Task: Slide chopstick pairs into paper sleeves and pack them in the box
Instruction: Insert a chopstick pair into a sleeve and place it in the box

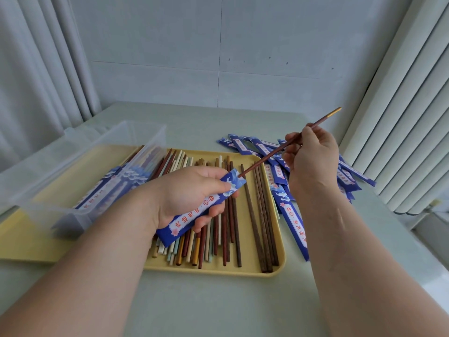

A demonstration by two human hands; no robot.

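Observation:
My left hand [187, 193] grips a blue paper sleeve [194, 212] with a white printed strip, held slanted above the yellow tray [243, 269]. My right hand [311, 156] pinches red-brown chopsticks with a gold end [267, 158]; their thin tips sit at the sleeve's open upper mouth. Whether it is one stick or a pair I cannot tell. Several loose chopsticks [262, 229] of brown, red, cream and pale green lie across the tray. A clear plastic box [80, 171] stands at the left with filled sleeves inside.
A heap of blue sleeves [294, 215] lies on the pale green table [218, 307] right of the tray. A second yellow tray [26, 242] sits under the box. Curtains hang at left and right, a grey wall behind.

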